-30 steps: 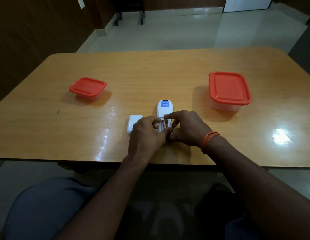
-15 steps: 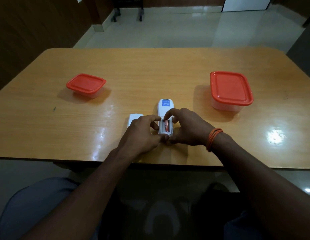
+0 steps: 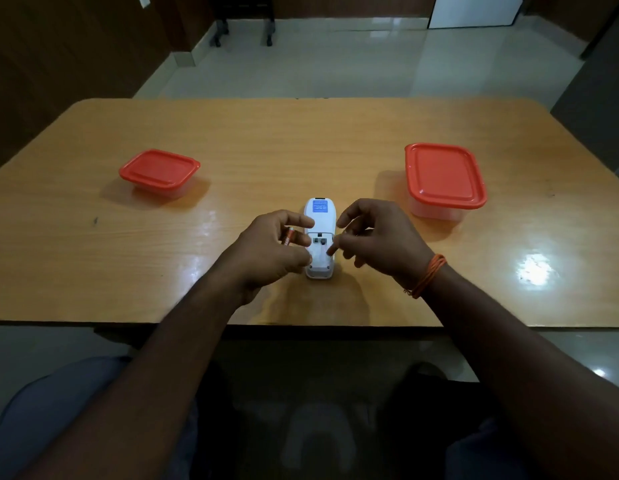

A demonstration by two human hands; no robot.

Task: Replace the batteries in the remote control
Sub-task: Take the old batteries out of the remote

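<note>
Remote (image 3: pixel 320 216) lies back-up at frame centre on table (image 3: pixel 335 140), compartment (image 3: pixel 320 252) open, looks empty. Left hand (image 3: pixel 270 247) pinches battery (image 3: pixel 289 239) just left of remote. Right hand (image 3: pixel 380 244) loosely curled, nothing seen in it, index tip at compartment's right edge.

Risks:
- battery slips from light pinch, rolls off near table edge
- neither hand grips remote, so it may skid on glossy top when a cell is pressed in
- polarity reversed

The blue label (image 3: pixel 319 205) on the remote control (image 3: pixel 320 220) is too blurred to read.
</note>
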